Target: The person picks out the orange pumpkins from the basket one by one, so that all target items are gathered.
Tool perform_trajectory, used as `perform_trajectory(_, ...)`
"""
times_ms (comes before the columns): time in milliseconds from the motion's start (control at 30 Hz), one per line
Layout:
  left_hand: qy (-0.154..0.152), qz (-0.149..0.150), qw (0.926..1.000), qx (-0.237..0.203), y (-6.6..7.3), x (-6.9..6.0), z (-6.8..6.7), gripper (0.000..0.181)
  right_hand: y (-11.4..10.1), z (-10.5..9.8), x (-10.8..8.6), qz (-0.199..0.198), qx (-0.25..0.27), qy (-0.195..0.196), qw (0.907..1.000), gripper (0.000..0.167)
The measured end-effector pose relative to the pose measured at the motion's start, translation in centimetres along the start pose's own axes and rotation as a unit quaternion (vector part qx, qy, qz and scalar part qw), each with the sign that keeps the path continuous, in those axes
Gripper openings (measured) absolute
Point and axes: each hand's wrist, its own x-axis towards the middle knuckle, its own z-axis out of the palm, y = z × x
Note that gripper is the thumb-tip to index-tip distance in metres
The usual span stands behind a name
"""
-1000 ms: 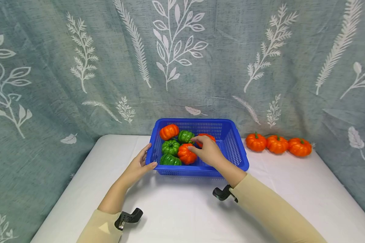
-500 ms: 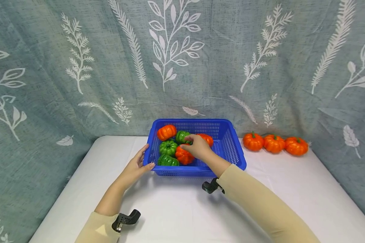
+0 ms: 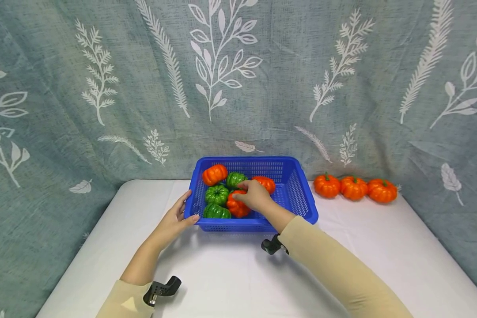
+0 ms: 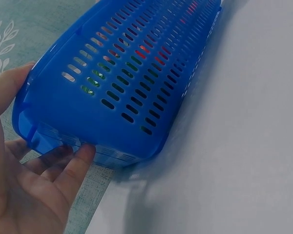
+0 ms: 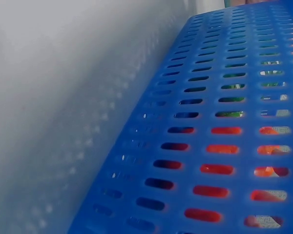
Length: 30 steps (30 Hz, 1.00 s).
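A blue plastic basket [image 3: 298, 172] with slotted walls stands on the table, holding several small ribbed pumpkins. My left hand [image 3: 172, 225] holds the basket's front-left corner. In the left wrist view, the thumb lies on the rim and the fingers [image 4: 78, 168] reach below against the end wall. Inside, my right hand [image 3: 256, 196] grips a red-orange pumpkin [image 3: 238, 207], partly covering it. Green pumpkins [image 3: 217, 194] sit to its left and behind it. An orange pumpkin [image 3: 214, 175] lies in the back-left corner; another orange-red pumpkin [image 3: 265, 183] is behind the right hand.
Right of the basket, three orange pumpkins stand in a row, the middle pumpkin [image 3: 353, 188] touching its neighbours. A patterned grey-green curtain [image 3: 278, 88] hangs behind the white table [image 3: 214, 274]. The right wrist view faces the basket's slotted front wall [image 5: 210, 146].
The right hand has moved slightly left and down onto the red-orange pumpkin. My left hand keeps its hold on the basket. The whole head view has shifted a little.
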Motion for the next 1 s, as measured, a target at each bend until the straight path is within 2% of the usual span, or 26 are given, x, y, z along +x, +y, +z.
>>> perform_trajectory(167,-0.001,-0.001,1.0,-0.004,0.1,-0.1,-0.1,0.081,-0.1,0.1,-0.2,0.007,-0.019,-0.001,0.9998,0.044)
perform_trajectory(400,-0.001,-0.004,1.0,-0.003,0.0,-0.1,-0.1,0.083,-0.1,-0.5,-0.6,0.017,-0.009,-0.022,0.9996,0.038)
perform_trajectory(667,-0.005,0.0,0.9999,-0.01,0.2,0.0,0.0,0.085,0.2,-1.4,-1.1,0.03,-0.009,-0.062,0.9976,0.049)
perform_trajectory(1000,-0.004,-0.004,0.9999,-0.012,0.4,-0.2,0.0,0.083,0.3,-1.5,-1.2,0.046,-0.004,-0.058,0.9972,0.052)
